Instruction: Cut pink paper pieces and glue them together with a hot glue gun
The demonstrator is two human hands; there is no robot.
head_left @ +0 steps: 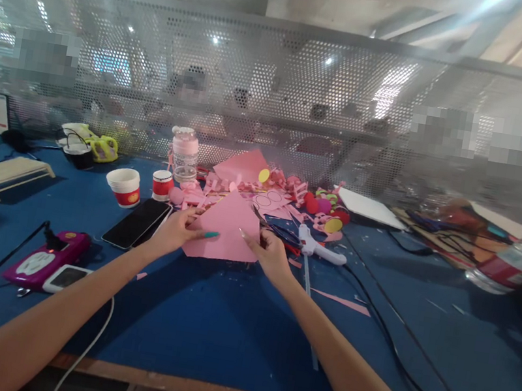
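Since both thumbs lie on the near face of the pointed, flat pink paper sheet (224, 226), the bare left hand (174, 233) and bare right hand (273, 257) pinch its opposite sides, other fingers mostly hidden; this paired grip probably steadies it, facing the wearer, above the matte blue tabletop (240, 324); white plastic glue gun (316, 247) lies right, cut pink paper scraps (274, 203) behind, presumably for easy reach.

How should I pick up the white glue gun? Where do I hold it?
Probably by its handle, coming from the right. It sticks out that way, away from the right hand on the glue gun's other side. Mind the black cord at its end.
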